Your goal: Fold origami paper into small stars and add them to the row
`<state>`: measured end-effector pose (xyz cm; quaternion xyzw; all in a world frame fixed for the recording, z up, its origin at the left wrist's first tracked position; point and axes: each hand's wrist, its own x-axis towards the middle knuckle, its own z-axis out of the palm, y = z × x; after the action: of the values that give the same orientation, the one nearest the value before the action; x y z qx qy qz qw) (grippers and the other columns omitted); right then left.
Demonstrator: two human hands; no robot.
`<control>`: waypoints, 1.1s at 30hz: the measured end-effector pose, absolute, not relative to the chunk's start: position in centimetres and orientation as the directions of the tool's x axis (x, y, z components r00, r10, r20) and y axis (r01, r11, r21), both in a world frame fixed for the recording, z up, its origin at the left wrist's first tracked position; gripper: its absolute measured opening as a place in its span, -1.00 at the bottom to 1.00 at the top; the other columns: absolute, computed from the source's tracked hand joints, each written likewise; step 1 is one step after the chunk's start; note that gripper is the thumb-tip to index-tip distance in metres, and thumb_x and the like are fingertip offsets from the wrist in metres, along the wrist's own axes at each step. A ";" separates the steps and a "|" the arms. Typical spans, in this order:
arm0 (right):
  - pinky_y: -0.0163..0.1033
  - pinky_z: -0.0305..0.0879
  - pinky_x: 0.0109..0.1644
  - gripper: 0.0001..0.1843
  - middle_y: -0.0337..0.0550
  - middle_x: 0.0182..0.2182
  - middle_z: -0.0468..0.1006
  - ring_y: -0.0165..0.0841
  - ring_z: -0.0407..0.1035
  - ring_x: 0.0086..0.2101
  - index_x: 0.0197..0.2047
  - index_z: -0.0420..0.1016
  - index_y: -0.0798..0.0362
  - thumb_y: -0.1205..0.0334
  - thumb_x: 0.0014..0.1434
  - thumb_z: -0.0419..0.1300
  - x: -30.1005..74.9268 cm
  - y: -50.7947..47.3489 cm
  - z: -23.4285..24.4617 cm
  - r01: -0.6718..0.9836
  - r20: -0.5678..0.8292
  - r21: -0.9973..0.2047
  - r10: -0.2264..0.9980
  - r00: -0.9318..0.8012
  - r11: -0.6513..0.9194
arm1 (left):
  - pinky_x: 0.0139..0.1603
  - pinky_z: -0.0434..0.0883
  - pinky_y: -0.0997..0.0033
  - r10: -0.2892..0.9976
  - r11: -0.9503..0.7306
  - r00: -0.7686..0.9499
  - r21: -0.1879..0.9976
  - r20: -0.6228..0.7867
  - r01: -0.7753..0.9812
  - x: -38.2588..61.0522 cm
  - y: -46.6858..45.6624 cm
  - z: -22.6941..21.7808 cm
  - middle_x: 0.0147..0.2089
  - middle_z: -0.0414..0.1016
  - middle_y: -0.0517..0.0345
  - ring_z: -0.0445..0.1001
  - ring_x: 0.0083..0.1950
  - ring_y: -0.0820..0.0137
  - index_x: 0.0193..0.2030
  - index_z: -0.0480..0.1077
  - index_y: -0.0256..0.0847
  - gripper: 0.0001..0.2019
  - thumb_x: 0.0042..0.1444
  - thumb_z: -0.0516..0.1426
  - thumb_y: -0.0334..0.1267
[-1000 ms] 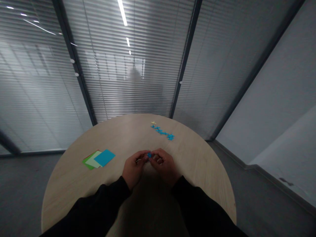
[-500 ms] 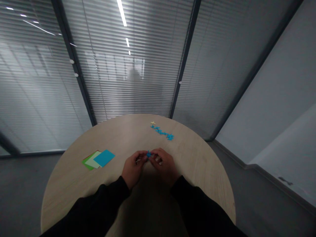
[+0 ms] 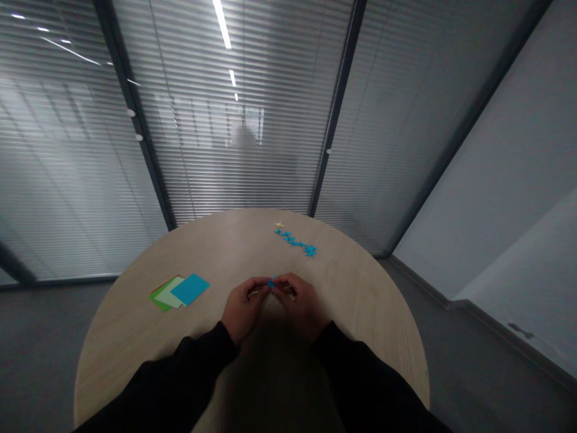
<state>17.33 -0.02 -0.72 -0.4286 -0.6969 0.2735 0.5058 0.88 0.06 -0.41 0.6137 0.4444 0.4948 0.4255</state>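
Between the fingertips of both hands is a small blue folded-paper piece (image 3: 271,282), mostly covered by the fingers. My left hand (image 3: 244,307) pinches it from the left, thumb and fingers closed. From the other side, my right hand (image 3: 301,304) grips it the same way, its fingertips close to the left ones. Beyond the hands, a slanting row of small blue folded-paper figures (image 3: 298,243) lies on the table, with a pale yellow one (image 3: 279,224) at its far end. To the left is a fanned stack of paper sheets, a blue sheet (image 3: 190,290) on top of green ones (image 3: 167,294).
The round wooden table (image 3: 360,313) carries all of this. Past its far edge stands a glass partition with blinds (image 3: 270,174) and dark frames. A white wall (image 3: 505,198) rises at the right, above grey floor (image 3: 455,349).
My right fingers have moved slightly inward and down over the blue folded-paper piece, so less of it shows. The row of figures and the sheets stay where they were.
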 end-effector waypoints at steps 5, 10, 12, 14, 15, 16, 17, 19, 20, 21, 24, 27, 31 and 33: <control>-0.18 0.39 -0.11 -0.89 -0.11 -0.24 0.58 -0.29 0.47 -0.23 -0.15 0.52 0.04 0.25 0.29 0.19 17.4 -0.2 -0.5 0.409 0.528 -0.740 0.838 -0.139 0.534 | 0.04 0.49 0.15 0.961 -0.254 0.145 0.956 0.234 0.144 0.9 0.0 -0.3 -0.11 0.66 -0.02 0.61 -0.09 0.20 -0.12 0.54 -0.21 -0.75 0.15 0.18 -0.13; -0.19 0.39 -0.14 -0.84 -0.08 -0.19 0.55 -0.29 0.45 -0.23 -0.07 0.51 0.03 0.22 0.31 0.18 17.5 -0.1 -0.4 0.419 0.552 -0.706 0.814 -0.179 0.571 | 0.00 0.48 0.15 0.938 -0.346 0.087 0.909 0.335 0.232 0.7 -0.1 -0.2 -0.17 0.64 0.00 0.59 -0.12 0.21 -0.18 0.52 -0.19 -0.81 0.16 0.18 -0.15; -0.20 0.39 -0.16 -0.87 -0.09 -0.20 0.53 -0.30 0.45 -0.24 -0.12 0.51 0.02 0.20 0.31 0.18 17.5 -0.1 -0.5 0.415 0.553 -0.712 0.817 -0.165 0.566 | -0.01 0.48 0.17 0.919 -0.393 0.078 0.884 0.386 0.254 0.7 -0.1 -0.2 -0.17 0.63 0.02 0.58 -0.11 0.23 -0.20 0.52 -0.17 -0.84 0.16 0.18 -0.17; -0.22 0.39 -0.18 -0.89 -0.11 -0.22 0.52 -0.31 0.44 -0.25 -0.17 0.50 0.03 0.20 0.30 0.18 17.5 0.0 -0.5 0.419 0.548 -0.721 0.824 -0.144 0.552 | -0.04 0.47 0.17 0.918 -0.395 0.078 0.875 0.390 0.279 0.6 -0.1 -0.2 -0.19 0.63 0.03 0.57 -0.14 0.24 -0.20 0.52 -0.17 -0.84 0.17 0.17 -0.18; -0.23 0.39 -0.19 -0.89 -0.11 -0.24 0.52 -0.31 0.44 -0.26 -0.19 0.49 0.03 0.20 0.30 0.19 17.5 0.0 -0.5 0.422 0.545 -0.722 0.827 -0.140 0.548 | -0.05 0.47 0.17 0.922 -0.384 0.077 0.876 0.379 0.291 0.6 -0.1 -0.2 -0.19 0.63 0.02 0.57 -0.16 0.24 -0.19 0.52 -0.17 -0.84 0.18 0.17 -0.18; -0.23 0.39 -0.21 -0.89 -0.11 -0.24 0.51 -0.32 0.44 -0.27 -0.20 0.49 0.03 0.19 0.30 0.19 17.5 -0.1 -0.4 0.426 0.542 -0.721 0.828 -0.144 0.547 | -0.05 0.47 0.17 0.927 -0.372 0.078 0.879 0.366 0.299 0.6 -0.1 -0.2 -0.19 0.64 0.01 0.58 -0.16 0.23 -0.19 0.53 -0.18 -0.83 0.18 0.17 -0.18; -0.24 0.38 -0.22 -0.88 -0.11 -0.25 0.51 -0.32 0.43 -0.27 -0.21 0.48 0.04 0.19 0.30 0.18 17.5 -0.1 -0.3 0.429 0.539 -0.718 0.828 -0.156 0.548 | -0.05 0.46 0.16 0.932 -0.361 0.080 0.882 0.353 0.303 0.6 -0.1 -0.2 -0.19 0.64 0.01 0.58 -0.16 0.23 -0.19 0.53 -0.18 -0.83 0.19 0.17 -0.17; -0.26 0.37 -0.24 -0.87 -0.11 -0.26 0.51 -0.32 0.43 -0.28 -0.22 0.47 0.05 0.18 0.29 0.18 17.5 -0.2 -0.2 0.433 0.530 -0.718 0.831 -0.167 0.545 | -0.06 0.46 0.16 0.941 -0.339 0.087 0.892 0.328 0.299 0.6 -0.1 -0.2 -0.19 0.65 0.00 0.58 -0.17 0.22 -0.18 0.53 -0.18 -0.82 0.19 0.17 -0.16; -0.26 0.36 -0.26 -0.87 -0.11 -0.27 0.52 -0.32 0.43 -0.29 -0.22 0.47 0.05 0.17 0.30 0.17 17.4 -0.2 -0.1 0.432 0.519 -0.725 0.838 -0.169 0.536 | -0.06 0.46 0.17 0.945 -0.328 0.090 0.899 0.316 0.290 0.6 -0.1 -0.2 -0.20 0.65 0.00 0.58 -0.17 0.22 -0.18 0.54 -0.19 -0.81 0.18 0.17 -0.16; -0.27 0.36 -0.27 -0.86 -0.12 -0.28 0.53 -0.33 0.43 -0.30 -0.22 0.47 0.05 0.17 0.29 0.17 17.4 -0.2 -0.1 0.426 0.504 -0.737 0.847 -0.169 0.524 | -0.07 0.46 0.18 0.948 -0.317 0.095 0.908 0.303 0.274 0.6 -0.1 -0.1 -0.20 0.65 0.00 0.58 -0.17 0.22 -0.18 0.53 -0.19 -0.81 0.18 0.17 -0.15; -0.28 0.35 -0.29 -0.84 -0.12 -0.29 0.55 -0.35 0.44 -0.34 -0.23 0.48 0.06 0.15 0.28 0.17 17.4 -0.2 -0.1 0.395 0.460 -0.782 0.874 -0.158 0.483 | -0.08 0.47 0.21 0.960 -0.271 0.120 0.943 0.251 0.193 0.7 0.0 0.0 -0.19 0.66 -0.01 0.59 -0.17 0.22 -0.16 0.53 -0.22 -0.77 0.17 0.19 -0.11; -0.26 0.37 -0.27 -0.81 -0.13 -0.31 0.57 -0.35 0.46 -0.35 -0.24 0.49 0.08 0.13 0.26 0.18 17.4 -0.1 -0.1 0.363 0.428 -0.815 0.892 -0.147 0.451 | -0.09 0.48 0.23 0.966 -0.232 0.152 0.963 0.211 0.135 0.8 0.0 0.0 -0.17 0.67 -0.02 0.60 -0.16 0.22 -0.15 0.54 -0.23 -0.72 0.16 0.19 -0.07; -0.24 0.39 -0.25 -0.80 -0.14 -0.34 0.58 -0.33 0.48 -0.35 -0.24 0.49 0.07 0.11 0.25 0.19 17.4 -0.2 -0.1 0.333 0.413 -0.835 0.899 -0.147 0.438 | -0.19 0.45 0.28 0.966 -0.234 0.150 0.956 0.208 0.179 0.6 0.0 0.0 -0.25 0.65 0.00 0.58 -0.23 0.24 -0.23 0.54 -0.24 -0.70 0.16 0.19 -0.02; -0.23 0.39 -0.23 -0.80 -0.14 -0.34 0.58 -0.32 0.48 -0.34 -0.25 0.49 0.07 0.11 0.25 0.20 17.3 -0.2 0.0 0.327 0.396 -0.845 0.906 -0.147 0.423 | -0.27 0.42 0.33 0.967 -0.236 0.142 0.956 0.213 0.176 0.5 0.0 0.0 -0.31 0.63 0.03 0.55 -0.29 0.27 -0.26 0.53 -0.24 -0.70 0.15 0.20 -0.01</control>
<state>17.35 -0.21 -0.05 -0.4441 -0.6944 0.3022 0.4788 0.54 -0.03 -0.03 0.6288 0.4545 0.4718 0.4189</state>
